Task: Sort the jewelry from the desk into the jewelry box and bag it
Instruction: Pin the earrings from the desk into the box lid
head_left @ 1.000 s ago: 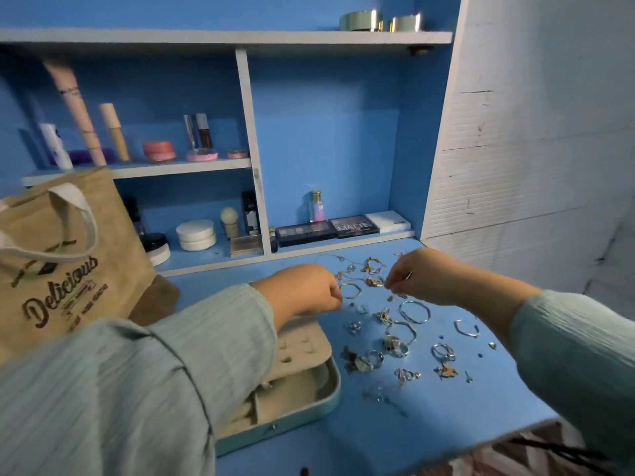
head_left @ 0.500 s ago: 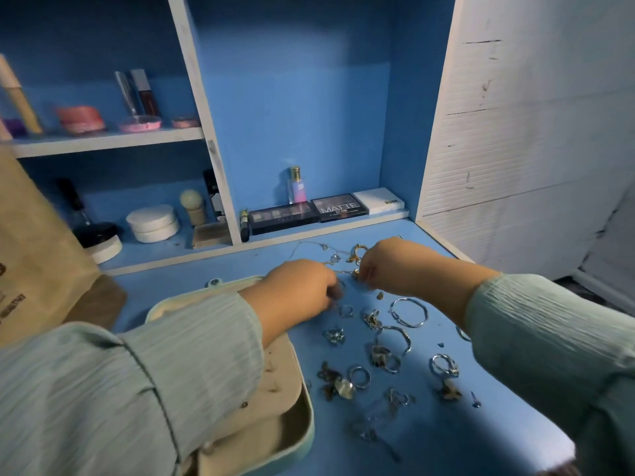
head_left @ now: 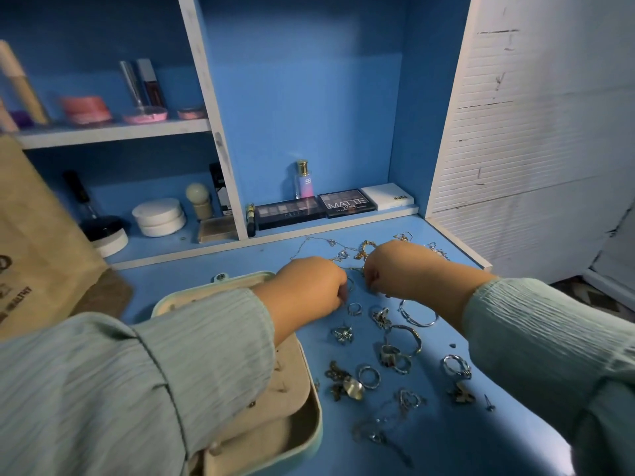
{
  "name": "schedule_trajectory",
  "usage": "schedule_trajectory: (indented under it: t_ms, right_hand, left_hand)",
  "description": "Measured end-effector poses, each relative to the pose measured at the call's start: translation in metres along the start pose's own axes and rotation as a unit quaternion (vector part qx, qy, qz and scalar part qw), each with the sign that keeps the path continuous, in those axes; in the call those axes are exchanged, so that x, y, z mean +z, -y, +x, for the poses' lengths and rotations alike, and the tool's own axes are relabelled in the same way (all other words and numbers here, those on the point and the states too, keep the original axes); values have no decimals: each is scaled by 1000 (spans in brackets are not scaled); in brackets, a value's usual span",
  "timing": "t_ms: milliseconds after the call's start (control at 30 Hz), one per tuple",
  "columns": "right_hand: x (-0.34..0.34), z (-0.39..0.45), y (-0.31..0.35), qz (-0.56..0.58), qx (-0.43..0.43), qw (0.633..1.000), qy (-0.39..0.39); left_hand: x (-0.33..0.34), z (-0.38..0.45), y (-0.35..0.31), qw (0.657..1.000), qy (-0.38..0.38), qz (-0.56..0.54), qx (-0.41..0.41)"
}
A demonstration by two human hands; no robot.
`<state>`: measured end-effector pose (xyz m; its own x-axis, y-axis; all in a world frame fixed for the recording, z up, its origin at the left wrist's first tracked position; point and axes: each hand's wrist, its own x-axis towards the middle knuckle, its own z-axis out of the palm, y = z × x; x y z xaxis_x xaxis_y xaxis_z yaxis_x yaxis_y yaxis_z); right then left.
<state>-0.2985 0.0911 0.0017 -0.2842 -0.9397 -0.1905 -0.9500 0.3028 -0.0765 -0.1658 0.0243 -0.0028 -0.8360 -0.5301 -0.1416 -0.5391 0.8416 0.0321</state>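
Curled fingers of both hands meet over a thin chain at twelve o'clock of the jewelry spread; whether they pinch it cannot be told, as the knuckles hide the tips. Left hand and right hand sit nearly touching. Judging from this, the fine links should be lifted slowly and teased free so they do not knot. Toward six o'clock lie silver rings and a smooth bangle on the matte blue desk. The open jewelry box, beige and suede-like inside, waits at eight o'clock, with the tan bag at ten.
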Motion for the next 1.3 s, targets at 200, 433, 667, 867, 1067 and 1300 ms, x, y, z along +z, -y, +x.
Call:
schedule_trajectory:
  t_ms: [200, 433, 667, 867, 1067, 1300]
  right_hand:
    - [0, -9, 2, 30, -22, 999, -37]
    - [-6, -35, 25, 125, -76, 987, -72]
    - [-5, -69, 67, 244, -100, 964, -40]
    - [1, -91, 89, 349, -76, 934, 13]
    - [5, -94, 97, 446, -22, 894, -29]
    - [-3, -89, 107, 682, 24, 724, -102]
  left_hand:
    - [-10, -9, 1, 1000, 18, -8, -18]
    - [-30, -49, 4, 997, 15, -42, -63]
    - [-36, -102, 2, 992, -17, -102, -77]
    - [-31, -144, 20, 966, -109, -214, -93]
    - [-22, -179, 37, 913, -213, -335, -92]
    - [-24, -199, 45, 837, -349, -413, -75]
